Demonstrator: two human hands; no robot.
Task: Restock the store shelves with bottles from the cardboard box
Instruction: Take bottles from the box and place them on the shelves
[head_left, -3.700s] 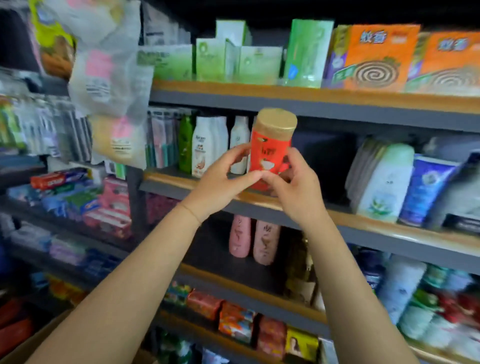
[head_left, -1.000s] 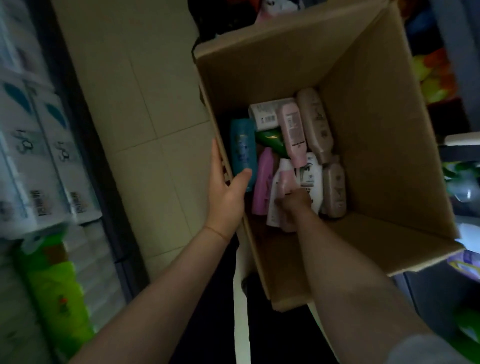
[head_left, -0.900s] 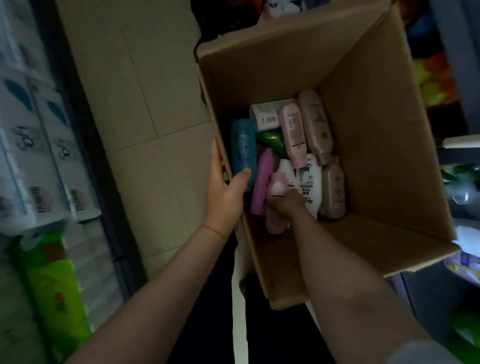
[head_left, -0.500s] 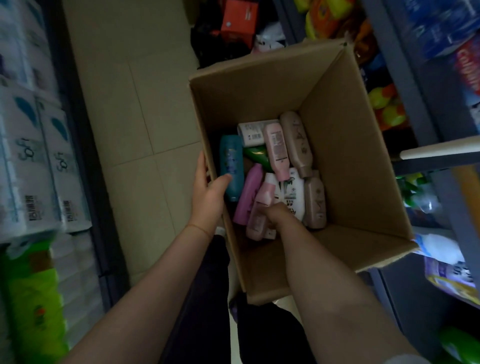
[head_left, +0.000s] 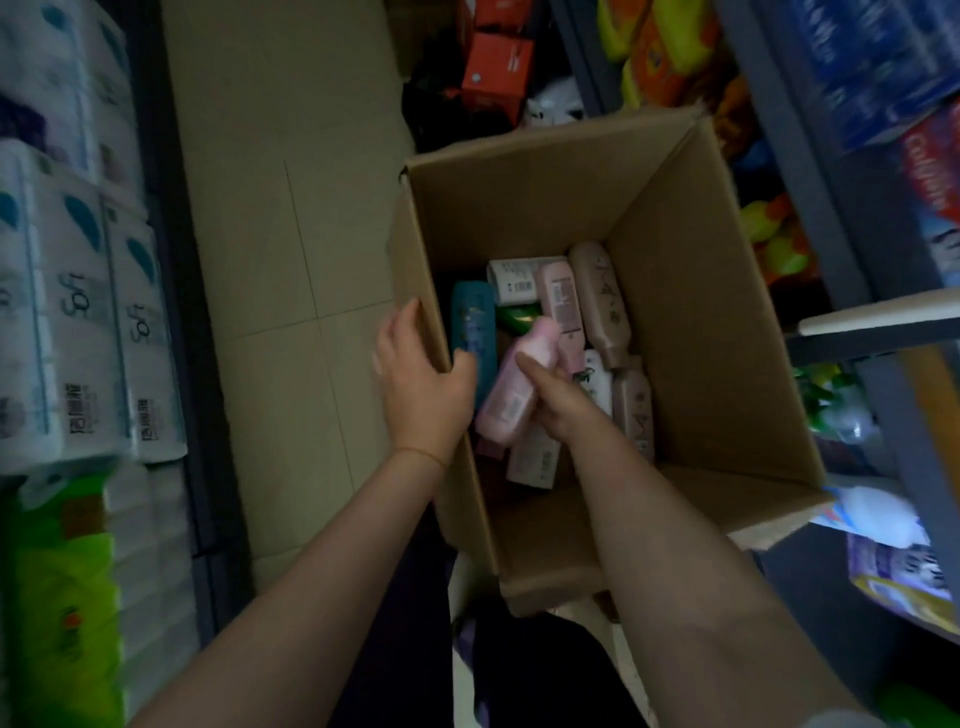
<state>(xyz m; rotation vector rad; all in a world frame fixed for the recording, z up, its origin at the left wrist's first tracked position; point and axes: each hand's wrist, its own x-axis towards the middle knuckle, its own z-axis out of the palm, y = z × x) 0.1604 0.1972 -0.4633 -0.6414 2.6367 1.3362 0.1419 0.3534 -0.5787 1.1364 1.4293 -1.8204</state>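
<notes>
The left hand (head_left: 423, 384) grips the left wall of the box (head_left: 691, 332), thumb hooked inside over the rim and fingers outside, just as it did a second ago; it is steadying the carton. Just inside that wall lies a teal bottle (head_left: 470, 325), untouched.

Right of it, the change: the pink bottle (head_left: 517, 387), which half a second ago lay low among the others with the right hand (head_left: 553, 397) only closing on it, is now tilted up and raised clear of the pile, cap pointing toward the box's far wall. The right hand's fingers curl round its lower body; the exact finger placement is hidden behind the bottle. The bottle is not yet above the rim.

Farther right in the box, a white bottle (head_left: 511, 274), a pale pink one and two brown bottles (head_left: 602, 301) lie flat, undisturbed.

So the pick looks done, and what remains is lifting the bottle out and carrying it to the shelves at the box's right. Several bottles remain, so restocking is likely far from over.
</notes>
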